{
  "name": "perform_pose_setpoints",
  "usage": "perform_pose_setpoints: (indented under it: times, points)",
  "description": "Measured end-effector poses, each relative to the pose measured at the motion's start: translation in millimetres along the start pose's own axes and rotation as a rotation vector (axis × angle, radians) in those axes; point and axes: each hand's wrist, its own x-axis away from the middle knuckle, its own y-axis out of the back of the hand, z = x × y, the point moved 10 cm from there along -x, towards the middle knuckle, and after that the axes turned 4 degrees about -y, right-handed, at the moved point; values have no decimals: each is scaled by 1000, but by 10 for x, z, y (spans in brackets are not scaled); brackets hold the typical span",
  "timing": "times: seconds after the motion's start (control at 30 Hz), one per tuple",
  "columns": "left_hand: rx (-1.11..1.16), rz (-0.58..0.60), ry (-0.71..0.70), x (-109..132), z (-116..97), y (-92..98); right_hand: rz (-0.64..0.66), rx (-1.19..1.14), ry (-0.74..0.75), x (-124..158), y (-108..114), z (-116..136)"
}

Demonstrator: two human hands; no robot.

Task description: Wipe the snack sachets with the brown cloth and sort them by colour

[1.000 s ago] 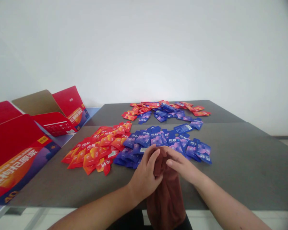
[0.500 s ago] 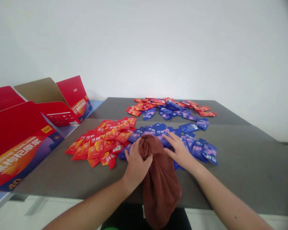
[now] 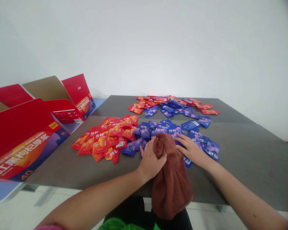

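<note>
A brown cloth (image 3: pixel 171 179) lies bunched at the near side of the table, its upper end twisted into a roll and its lower end hanging over the front edge. My left hand (image 3: pixel 151 161) is closed around the left side of that rolled end. On the cloth's right, my right hand (image 3: pixel 193 150) is palm down with fingers stretched, fingertips over the blue pouches and close to the cloth. Blue pouches (image 3: pixel 166 126) lie in a heap just beyond both hands, partly covered by them. To their left, red-orange pouches (image 3: pixel 105 139) overlap in a pile.
Farther back, a mixed row of red pouches (image 3: pixel 208 111) and blue pouches (image 3: pixel 176 103) lies across the dark grey table (image 3: pixel 249 163). An open red cardboard box (image 3: pixel 21 140) with raised flaps stands at the left. A white wall (image 3: pixel 144 48) rises behind the table.
My left hand and the brown cloth have shifted a little to the right against the pouches, and my right hand has moved right with them. The view has also shifted slightly.
</note>
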Motion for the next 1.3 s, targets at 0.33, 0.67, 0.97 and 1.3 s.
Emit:
perform_pose_setpoints:
  times: [0.33, 0.67, 0.97, 1.3]
  points:
    - [346, -72, -105, 54, -182, 207, -83, 8, 50, -561, 364, 313]
    - [-41, -237, 66, 342, 369, 925, 379, 209, 268, -1137, -712, 993]
    - [-73, -68, -26, 264, 200, 498, 418, 233, 198, -996, -734, 639]
    - [-107, 77, -182, -27, -174, -73, 360, 274, 219, -847, -353, 59]
